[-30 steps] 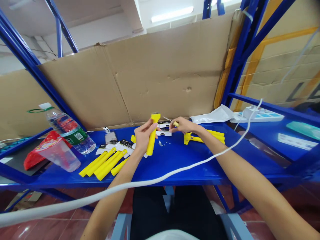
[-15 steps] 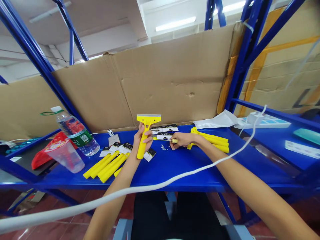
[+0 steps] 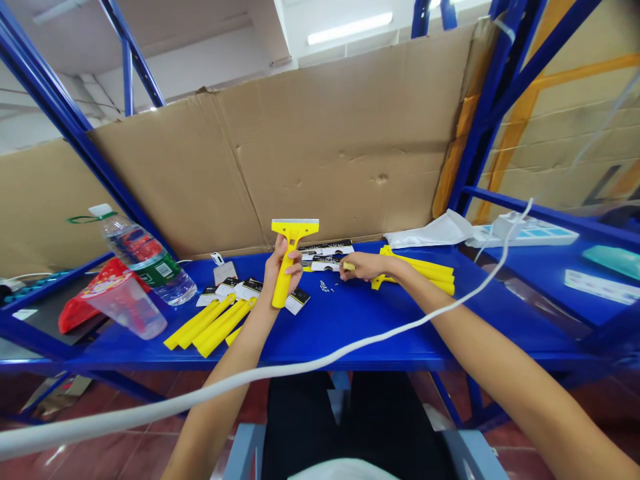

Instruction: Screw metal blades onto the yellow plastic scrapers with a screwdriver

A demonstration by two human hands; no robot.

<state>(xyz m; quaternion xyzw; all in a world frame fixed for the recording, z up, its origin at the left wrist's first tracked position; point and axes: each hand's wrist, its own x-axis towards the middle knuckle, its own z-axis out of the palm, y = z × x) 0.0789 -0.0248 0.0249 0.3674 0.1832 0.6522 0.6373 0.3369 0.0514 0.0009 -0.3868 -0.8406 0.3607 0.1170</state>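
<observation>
My left hand (image 3: 283,267) is wrapped round the handle of a yellow scraper (image 3: 283,283), held upright with its wide blade head at the top. My right hand (image 3: 367,265) is closed on a small screwdriver (image 3: 349,266) with a pale yellow handle; its thin shaft seems to point left, toward the scraper. A few small screws (image 3: 325,287) lie on the blue shelf below and between my hands. Several yellow handles (image 3: 220,327) lie to the left of my left forearm. More yellow scrapers (image 3: 425,269) lie behind my right wrist, partly covered by it.
Black-and-white cards (image 3: 297,301) lie around my left hand. A water bottle (image 3: 163,270) and a tilted plastic cup (image 3: 133,307) stand at left. A white cable (image 3: 320,361) crosses the view in front of my forearms. Cardboard (image 3: 340,153) closes the back; a power strip (image 3: 540,235) lies at right.
The whole scene sits slightly higher in view as the head tilts down. Both hands keep their holds; my right hand with the screwdriver has barely shifted.
</observation>
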